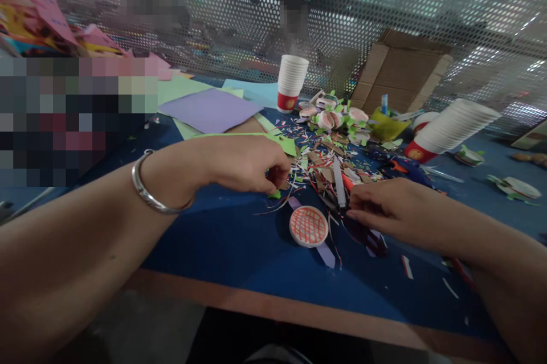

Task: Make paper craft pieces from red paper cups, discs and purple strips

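Observation:
My left hand [252,164], with a silver bangle on its wrist, is over the near side of the paper scraps. Its fingers are curled together, with a small green paper scrap [274,194] at the fingertips. My right hand [382,204] is closed beside an orange item [347,182] and a long grey-white strip [339,183]; what its fingers hold, if anything, is hidden. Between the hands lies a round cup-bottom piece [308,226] with an orange crisscross pattern. A purple paper strip [326,254] sticks out from under it on two sides.
Stacked paper cups [292,84] stand at the back, and another stack [453,130] leans at right. Turtle-like paper pieces [329,116] are heaped beside a yellow container [388,125]. Purple paper [211,109] lies at left. Cardboard [395,73] rests against the perforated metal screen [239,16].

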The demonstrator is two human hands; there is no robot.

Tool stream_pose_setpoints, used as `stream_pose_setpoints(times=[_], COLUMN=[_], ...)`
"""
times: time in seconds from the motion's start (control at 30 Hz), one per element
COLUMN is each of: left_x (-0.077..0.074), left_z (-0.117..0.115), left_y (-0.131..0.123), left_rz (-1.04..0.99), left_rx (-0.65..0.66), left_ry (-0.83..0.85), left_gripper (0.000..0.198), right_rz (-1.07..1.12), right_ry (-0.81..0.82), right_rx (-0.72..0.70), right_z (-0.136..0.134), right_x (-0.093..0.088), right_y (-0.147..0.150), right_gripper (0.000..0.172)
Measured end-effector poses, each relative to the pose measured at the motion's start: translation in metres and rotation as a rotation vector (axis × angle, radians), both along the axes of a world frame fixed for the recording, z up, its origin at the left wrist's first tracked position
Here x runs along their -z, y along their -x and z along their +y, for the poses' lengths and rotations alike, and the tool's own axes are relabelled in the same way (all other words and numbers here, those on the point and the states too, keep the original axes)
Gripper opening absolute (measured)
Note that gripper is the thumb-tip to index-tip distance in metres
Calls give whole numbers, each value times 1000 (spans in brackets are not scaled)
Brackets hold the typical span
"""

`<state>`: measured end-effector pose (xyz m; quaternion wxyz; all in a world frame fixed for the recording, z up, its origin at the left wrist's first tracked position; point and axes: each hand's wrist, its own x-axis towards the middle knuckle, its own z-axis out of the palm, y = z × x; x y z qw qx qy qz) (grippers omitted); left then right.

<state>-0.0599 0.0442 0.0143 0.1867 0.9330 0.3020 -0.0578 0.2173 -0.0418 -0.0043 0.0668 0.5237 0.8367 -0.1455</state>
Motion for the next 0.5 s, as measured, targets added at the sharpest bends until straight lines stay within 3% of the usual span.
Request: stream_pose_setpoints(times=[0.13,0.3,0.5], left_x=[1,-9,-12], left_z=[2,2,-5], left_y=[1,6,-1], left_rz=[-12,-100,-315], left_rx=[15,-9,-33], left_ry=[-33,-70,-10], left_gripper=[11,8,7], right_rz=[-3,19,299], right_ry=[-7,-15,-232], right_rx=[-6,-4,-21], right_z=[0,0,-6], right_x=[0,-4,-12], right_y=[-1,-1,6], right_gripper=[28,29,27])
